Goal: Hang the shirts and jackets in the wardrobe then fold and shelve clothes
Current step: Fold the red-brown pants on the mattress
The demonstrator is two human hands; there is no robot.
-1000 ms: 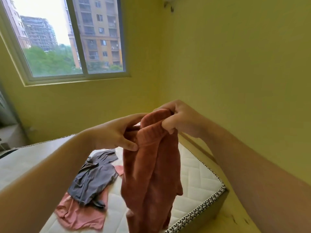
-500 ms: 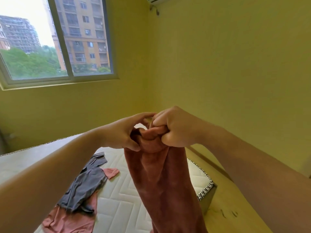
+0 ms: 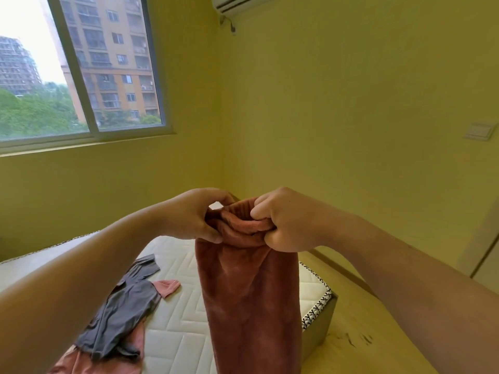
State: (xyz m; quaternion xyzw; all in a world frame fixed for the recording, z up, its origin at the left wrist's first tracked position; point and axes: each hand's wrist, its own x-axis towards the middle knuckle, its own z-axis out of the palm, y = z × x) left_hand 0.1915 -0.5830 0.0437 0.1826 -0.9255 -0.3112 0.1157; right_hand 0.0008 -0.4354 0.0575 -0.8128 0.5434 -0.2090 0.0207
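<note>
Holding up a rust-red plush fleece garment [image 3: 248,292] by its bunched top edge, with the left hand [image 3: 193,215] and right hand [image 3: 287,221] close together and only the gathered cloth between them. Gripping with the left hand curled, thumb pressed on the near face of the fabric, fingers hooked over the far side. Clenching with the right hand too, fingertips dug into a fold of the edge, thumb tucked beneath. Hanging straight down from both grips in one long column, lower end cut off by the bottom of the view.

Below and left of the left hand, on a white quilted mattress [image 3: 183,319]: a crumpled grey thin-fabric garment [image 3: 121,314], lying over a pink garment [image 3: 166,287] that shows at its right side and near end. Beneath the right forearm, a yellow wooden floor [image 3: 364,333] with dark scuffs. Above and left of the hands, a sliding window [image 3: 81,76]; high over them, a white air conditioner [image 3: 237,4]; far to the right of the right hand, a pale wall switch [image 3: 479,132].
</note>
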